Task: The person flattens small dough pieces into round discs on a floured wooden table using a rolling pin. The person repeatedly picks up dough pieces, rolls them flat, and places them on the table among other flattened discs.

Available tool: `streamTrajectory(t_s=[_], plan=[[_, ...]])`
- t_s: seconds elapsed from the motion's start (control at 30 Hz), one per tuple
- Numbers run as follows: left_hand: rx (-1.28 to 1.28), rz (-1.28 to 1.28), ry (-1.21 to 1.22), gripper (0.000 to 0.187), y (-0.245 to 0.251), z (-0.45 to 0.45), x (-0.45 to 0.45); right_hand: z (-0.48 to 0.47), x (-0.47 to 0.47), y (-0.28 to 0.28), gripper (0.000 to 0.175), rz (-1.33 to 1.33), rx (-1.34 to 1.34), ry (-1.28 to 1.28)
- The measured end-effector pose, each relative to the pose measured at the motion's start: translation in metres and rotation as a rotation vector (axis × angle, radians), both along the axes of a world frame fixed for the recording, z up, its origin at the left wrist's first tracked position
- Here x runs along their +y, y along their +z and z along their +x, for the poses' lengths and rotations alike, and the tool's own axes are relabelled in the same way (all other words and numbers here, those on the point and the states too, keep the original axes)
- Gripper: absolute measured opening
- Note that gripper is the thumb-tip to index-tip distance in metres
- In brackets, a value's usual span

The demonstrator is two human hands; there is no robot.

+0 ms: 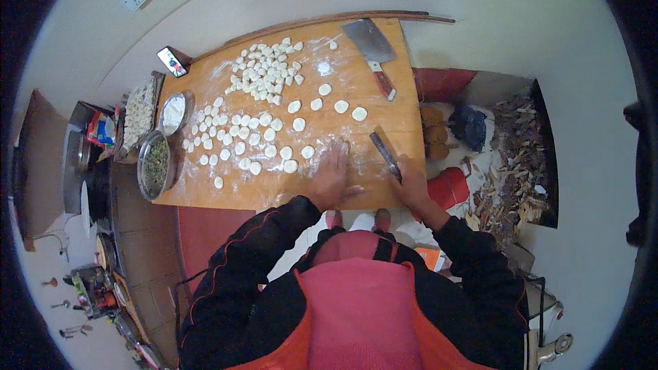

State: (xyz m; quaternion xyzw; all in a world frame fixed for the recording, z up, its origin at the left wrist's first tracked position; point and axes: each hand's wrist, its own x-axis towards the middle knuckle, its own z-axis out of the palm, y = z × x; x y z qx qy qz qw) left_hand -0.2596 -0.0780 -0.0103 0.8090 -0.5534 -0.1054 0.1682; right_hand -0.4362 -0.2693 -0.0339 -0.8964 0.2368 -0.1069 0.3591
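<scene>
My left hand [331, 174] lies palm down on the floured wooden board [308, 190] near its front edge, fingers pointing away from me; whether dough is beneath it is hidden. My right hand [413, 185] is closed round one end of a dark rolling pin [384, 154], which slants up to the left. Flattened dough rounds [290, 166] are scattered from the middle to the left of the board. Behind them is a heap of small dough pieces [264, 69]. A cleaver [371, 43] with a wood-coloured handle lies at the back right.
At the left edge stand a metal bowl of chopped green filling [156, 163] and a bowl of flour [173, 112]. Beyond is a tray of white pieces [138, 115]. A phone [172, 62] leans at the back left corner. Right of the board are a red bucket [448, 188] and wood scraps [514, 164].
</scene>
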Motion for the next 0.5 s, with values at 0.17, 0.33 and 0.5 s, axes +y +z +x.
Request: streamTrajectory(t_s=[0.17,0.33,0.5], plan=[[0.001,0.077,0.048,0.109,0.008,-0.007,-0.005,0.002,-0.008,-0.007,0.029,-0.007,0.085,0.071],[0.321,-0.063,0.098,0.087,0.017,0.022,0.002,0.002,-0.016,-0.015,0.038,0.018,-0.091,0.19],[0.144,-0.121,0.472,0.069,0.019,0.007,0.045,0.005,-0.018,-0.015,0.041,0.053,-0.116,0.174]])
